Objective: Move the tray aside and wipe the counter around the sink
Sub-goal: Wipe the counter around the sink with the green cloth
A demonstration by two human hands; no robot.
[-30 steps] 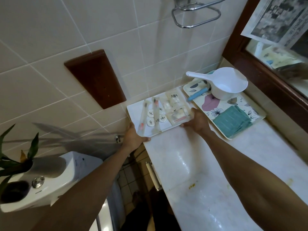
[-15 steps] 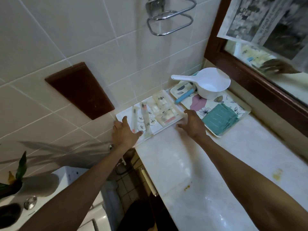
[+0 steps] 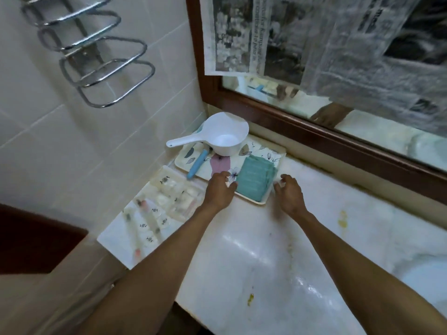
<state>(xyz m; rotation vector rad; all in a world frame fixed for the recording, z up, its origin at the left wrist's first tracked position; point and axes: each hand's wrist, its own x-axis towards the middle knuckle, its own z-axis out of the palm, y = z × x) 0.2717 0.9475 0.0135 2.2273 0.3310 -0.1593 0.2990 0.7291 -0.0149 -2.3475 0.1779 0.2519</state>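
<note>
A floral tray [image 3: 271, 151] sits in the back left corner of the white marble counter [image 3: 254, 250]. It carries a white plastic scoop [image 3: 222, 139], a blue tube [image 3: 197, 164] and a folded teal cloth [image 3: 254, 180]. My left hand [image 3: 219, 189] is at the tray's near left edge, fingers spread over the rim. My right hand [image 3: 289, 192] hovers at the tray's near right corner, fingers curled and apart. Neither hand clearly grips the tray. A white toiletry tray [image 3: 116, 240] with toothbrushes and small packets lies to the left, along the wall.
A wood-framed mirror [image 3: 338, 112] partly covered with newspaper [image 3: 242, 37] runs along the back. Chrome towel rings [image 3: 104, 68] hang on the tiled wall. The sink basin's rim [image 3: 420, 274] shows at the right edge. Yellowish stains [image 3: 342, 218] mark the counter.
Both hands have let go of the white toiletry tray, left along the wall, and moved right to the floral tray. The view has swung right toward the mirror.
</note>
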